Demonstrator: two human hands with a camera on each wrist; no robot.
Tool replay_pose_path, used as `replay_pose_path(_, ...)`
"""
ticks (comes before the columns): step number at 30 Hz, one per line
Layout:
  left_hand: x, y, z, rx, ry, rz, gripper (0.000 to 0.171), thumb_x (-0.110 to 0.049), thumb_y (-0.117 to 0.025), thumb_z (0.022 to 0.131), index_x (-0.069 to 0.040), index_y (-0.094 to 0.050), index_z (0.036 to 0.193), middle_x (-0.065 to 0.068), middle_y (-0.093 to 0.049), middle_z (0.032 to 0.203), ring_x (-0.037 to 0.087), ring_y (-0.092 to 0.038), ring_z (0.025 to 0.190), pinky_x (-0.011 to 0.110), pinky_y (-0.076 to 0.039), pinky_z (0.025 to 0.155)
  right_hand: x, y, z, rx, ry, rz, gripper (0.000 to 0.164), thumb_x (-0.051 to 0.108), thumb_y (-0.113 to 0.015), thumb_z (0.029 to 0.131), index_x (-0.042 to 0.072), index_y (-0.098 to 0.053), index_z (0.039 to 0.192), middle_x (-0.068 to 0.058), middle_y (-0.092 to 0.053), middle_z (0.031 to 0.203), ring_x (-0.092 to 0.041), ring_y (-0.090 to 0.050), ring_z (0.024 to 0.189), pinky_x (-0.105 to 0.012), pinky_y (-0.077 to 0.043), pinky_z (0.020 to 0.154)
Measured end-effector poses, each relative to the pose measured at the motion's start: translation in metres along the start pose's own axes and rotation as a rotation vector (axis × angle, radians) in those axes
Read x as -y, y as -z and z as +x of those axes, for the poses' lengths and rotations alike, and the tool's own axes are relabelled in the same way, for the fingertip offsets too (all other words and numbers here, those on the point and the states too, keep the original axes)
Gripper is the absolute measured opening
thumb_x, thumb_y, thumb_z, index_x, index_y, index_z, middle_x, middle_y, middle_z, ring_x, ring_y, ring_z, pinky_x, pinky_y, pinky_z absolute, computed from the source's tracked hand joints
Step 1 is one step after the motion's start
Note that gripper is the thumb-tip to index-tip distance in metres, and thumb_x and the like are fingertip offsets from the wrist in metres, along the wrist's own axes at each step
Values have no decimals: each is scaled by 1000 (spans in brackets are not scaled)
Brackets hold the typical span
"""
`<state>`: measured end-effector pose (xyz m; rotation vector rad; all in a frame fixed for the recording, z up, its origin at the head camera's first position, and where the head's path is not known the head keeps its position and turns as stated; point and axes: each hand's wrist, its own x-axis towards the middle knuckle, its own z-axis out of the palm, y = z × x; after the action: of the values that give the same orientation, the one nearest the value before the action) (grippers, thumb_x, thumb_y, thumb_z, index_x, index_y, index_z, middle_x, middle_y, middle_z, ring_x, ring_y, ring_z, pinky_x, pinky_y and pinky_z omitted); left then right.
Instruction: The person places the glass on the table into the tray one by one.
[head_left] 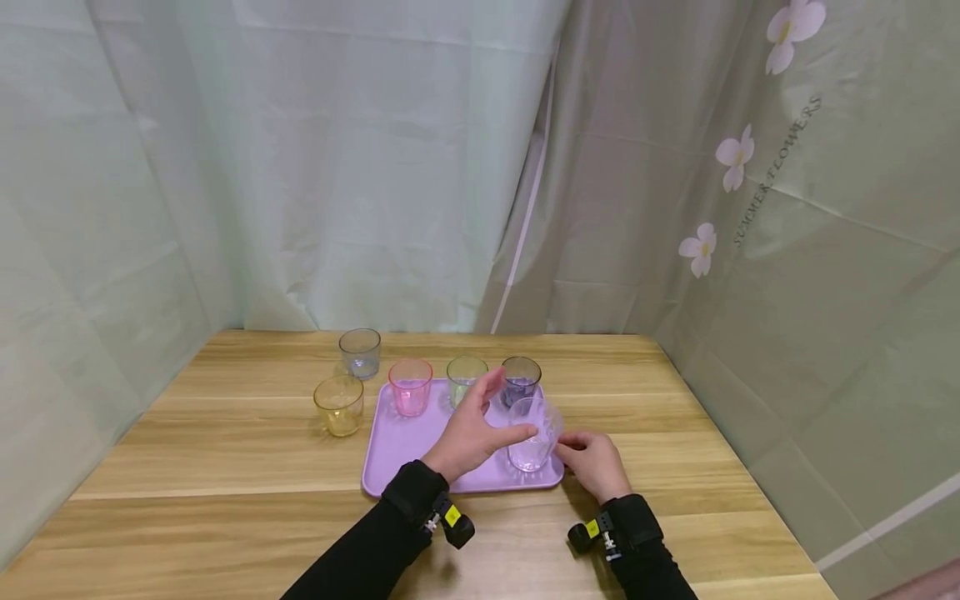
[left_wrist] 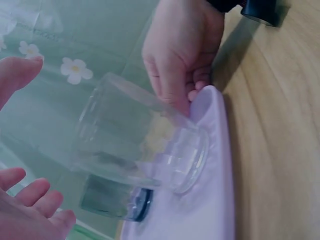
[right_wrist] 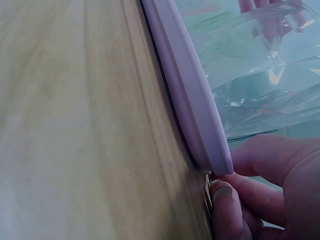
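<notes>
A clear glass (head_left: 534,442) stands at the near right corner of the purple tray (head_left: 472,479). My left hand (head_left: 468,433) is spread over the tray beside this glass; in the left wrist view its thumb and fingers stand apart from the glass (left_wrist: 135,135). At the tray's right corner, my right hand (head_left: 596,464) pinches the rim. The right wrist view shows its curled fingers (right_wrist: 260,200) at the end of the tray edge (right_wrist: 195,85). Along the tray's far side stand a pink glass (head_left: 411,392), a green glass (head_left: 463,375) and a dark grey glass (head_left: 521,375).
Left of the tray, a yellow glass (head_left: 339,408) and a blue-grey glass (head_left: 361,354) stand on the wooden table (head_left: 225,467). Pale curtains (head_left: 360,167) hang behind the table and at both sides.
</notes>
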<state>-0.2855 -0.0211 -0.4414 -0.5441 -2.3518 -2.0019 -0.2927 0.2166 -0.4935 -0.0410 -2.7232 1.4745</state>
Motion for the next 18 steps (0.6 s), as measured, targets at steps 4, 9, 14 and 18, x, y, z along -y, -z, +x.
replay_pose_path(4,-4,7,0,-30,-18,-28,103,-22,-92,89,-3,-31,170,24,-40,173,38,-37,164,57,-25,136,0,-1,1,1,2,4,22,11,-77,99,-5,-81,113,-16,-81,104,-16,-72,80,-29,-58,69)
replay_pose_path(9,-9,15,1,-53,-35,-62,99,-18,-92,89,-2,-34,168,23,-45,170,40,-41,161,56,-28,135,0,-1,1,0,1,8,22,11,-77,99,-5,-81,114,-16,-81,104,-16,-73,81,-28,-58,69)
replay_pose_path(14,-16,21,-2,-58,-40,-60,99,-18,-93,89,-5,-36,168,17,-46,171,36,-41,162,53,-30,135,-1,-1,1,0,-4,8,21,11,-76,100,-4,-81,114,-15,-81,104,-16,-73,82,-29,-58,70)
replay_pose_path(18,-22,27,-3,-57,-44,-62,96,-17,-93,89,-7,-38,167,14,-45,172,34,-40,163,51,-31,135,-2,-1,1,-1,-2,11,21,10,-76,100,-5,-81,114,-16,-81,105,-16,-73,82,-29,-58,70)
